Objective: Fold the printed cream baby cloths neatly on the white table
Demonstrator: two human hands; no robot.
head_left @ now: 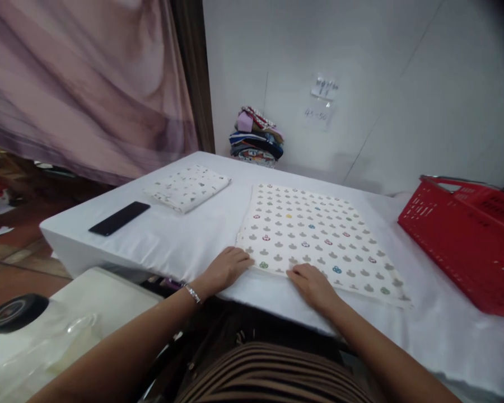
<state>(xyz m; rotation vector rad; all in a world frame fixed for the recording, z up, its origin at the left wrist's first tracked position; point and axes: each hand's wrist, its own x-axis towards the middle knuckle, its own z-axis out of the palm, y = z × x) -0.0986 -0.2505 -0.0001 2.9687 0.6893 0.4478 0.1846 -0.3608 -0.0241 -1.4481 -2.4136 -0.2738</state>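
A white cloth [294, 229] printed with grey shapes and a few coloured ones lies spread flat on the white-covered table [185, 246]. At its near left corner, my left hand [224, 268] has its fingers closed on the edge; a bracelet [192, 294] circles that wrist. My right hand [315, 285] pinches the same near edge, a short way to the right. Both thumbs are partly hidden. To the left rests a folded white cloth [189, 187] with a small dark print, apart from both hands.
A black phone-like slab [120, 218] lies at the table's left. On the right stands a red plastic basket [466, 240]. Stacked folded fabrics [256, 140] sit against the back wall. A white surface [109, 296] with a black round object [17, 312] is at lower left.
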